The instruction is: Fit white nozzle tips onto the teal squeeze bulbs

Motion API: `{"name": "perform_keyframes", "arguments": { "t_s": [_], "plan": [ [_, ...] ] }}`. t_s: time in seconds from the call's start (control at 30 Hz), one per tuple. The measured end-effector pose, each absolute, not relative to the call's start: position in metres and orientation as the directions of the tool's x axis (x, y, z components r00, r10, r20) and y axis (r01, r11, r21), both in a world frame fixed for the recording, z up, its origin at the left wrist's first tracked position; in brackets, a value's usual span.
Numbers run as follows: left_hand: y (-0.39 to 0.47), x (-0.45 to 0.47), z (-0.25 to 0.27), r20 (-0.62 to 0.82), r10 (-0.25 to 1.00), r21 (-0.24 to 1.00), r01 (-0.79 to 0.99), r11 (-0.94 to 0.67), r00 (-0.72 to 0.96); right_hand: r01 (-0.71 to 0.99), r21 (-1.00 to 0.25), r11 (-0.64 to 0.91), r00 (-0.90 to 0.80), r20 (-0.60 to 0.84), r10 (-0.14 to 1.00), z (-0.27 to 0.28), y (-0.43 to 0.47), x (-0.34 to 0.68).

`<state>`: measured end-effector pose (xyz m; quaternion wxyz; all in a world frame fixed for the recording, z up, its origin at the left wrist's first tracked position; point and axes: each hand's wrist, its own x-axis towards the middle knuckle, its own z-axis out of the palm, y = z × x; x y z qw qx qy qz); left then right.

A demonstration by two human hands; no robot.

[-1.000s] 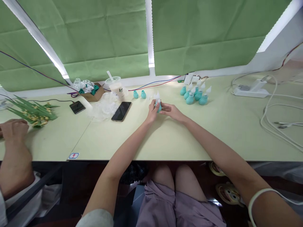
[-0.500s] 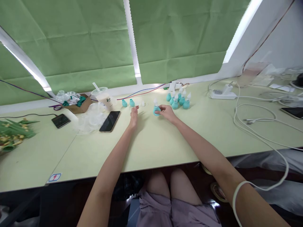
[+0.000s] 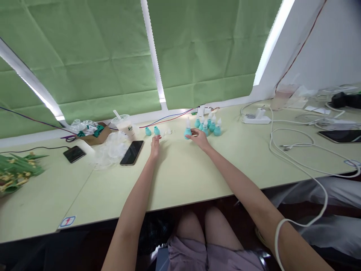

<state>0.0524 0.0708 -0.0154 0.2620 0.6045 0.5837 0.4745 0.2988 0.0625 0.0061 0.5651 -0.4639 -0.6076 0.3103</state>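
Note:
My right hand (image 3: 199,139) grips a teal bulb syringe (image 3: 187,132) by the side of its bulb; its clear white nozzle points up and its base is at the tabletop. To the left, my left hand (image 3: 155,146) is held low over the table, fingers partly spread, with nothing visible in it. Just beyond those fingers stands a teal bulb (image 3: 156,131) without a nozzle, and another teal bulb (image 3: 148,131) is beside it. Small white pieces (image 3: 168,131) lie between my hands. Behind my right hand, several teal bulb syringes (image 3: 217,130) stand upright in a cluster with nozzles on.
Left of my hands are a black phone (image 3: 132,153), a lidded drink cup (image 3: 124,126), crumpled plastic (image 3: 110,148) and a cardboard box (image 3: 98,136). White cables (image 3: 293,145) and a power strip (image 3: 256,119) lie to the right; one cable loops over my right forearm. Thin wires run along the back.
The view has shifted a little. My right hand still holds the bulb syringe, which now stands more upright with more of its nozzle showing. My left hand has drawn slightly toward me.

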Motion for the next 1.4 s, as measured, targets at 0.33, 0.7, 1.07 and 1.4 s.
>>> {"name": "perform_keyframes", "arguments": {
  "t_s": [0.33, 0.7, 1.07, 1.4],
  "plan": [
    [0.069, 0.055, -0.013, 0.228, 0.970, 0.920, 0.345, -0.187, -0.081, 0.361, -0.855, 0.372, 0.096, 0.431, 0.897, -0.018, 0.074, 0.303],
    [0.070, 0.055, -0.018, 0.300, 0.954, 0.904, 0.327, -0.275, -0.027, 0.755, -0.654, 0.053, 0.243, 0.353, 0.903, -0.003, 0.142, 0.272],
    [0.070, 0.055, -0.022, 0.279, 0.960, 0.875, 0.408, -0.261, 0.016, 0.756, -0.649, -0.087, 0.374, 0.319, 0.871, -0.016, 0.159, 0.276],
    [0.066, 0.056, -0.021, 0.245, 0.968, 0.856, 0.458, -0.241, 0.051, 0.683, -0.728, 0.060, 0.381, 0.425, 0.821, -0.016, 0.155, 0.272]
  ]
}}
